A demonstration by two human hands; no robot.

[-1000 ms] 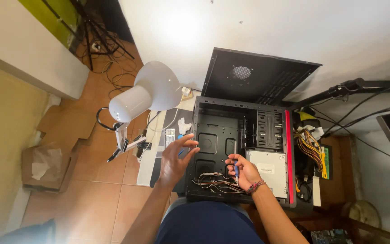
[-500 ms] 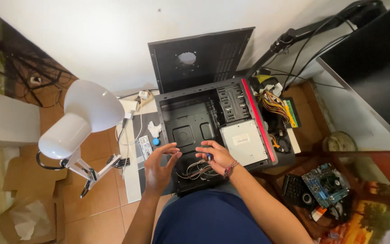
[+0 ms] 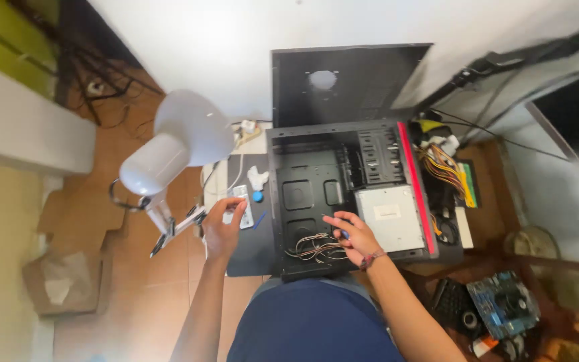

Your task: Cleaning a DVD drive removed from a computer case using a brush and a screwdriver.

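Note:
An open black computer case (image 3: 306, 194) lies on its side in front of me. My right hand (image 3: 355, 236) is inside it, just above a bundle of thin loose wires (image 3: 313, 248), with its fingers closed on what looks like a small blue-handled tool (image 3: 344, 234). My left hand (image 3: 222, 229) is outside the case to the left, fingers apart. Its fingertips touch a flat white item (image 3: 241, 206) on the dark mat (image 3: 252, 251). A silver drive (image 3: 389, 218) sits in the case to the right of my right hand.
The case's side panel (image 3: 346, 84) leans on the wall behind. A white lamp (image 3: 175, 144) on a stand rises at the left. Coloured power cables (image 3: 445, 167) lie to the right, a circuit board (image 3: 504, 303) at lower right, and a cardboard box (image 3: 68, 281) on the floor at left.
The view has swung back toward the case. My left hand has left the case's edge and moved left onto the white item on the mat. My right hand stays over the wires.

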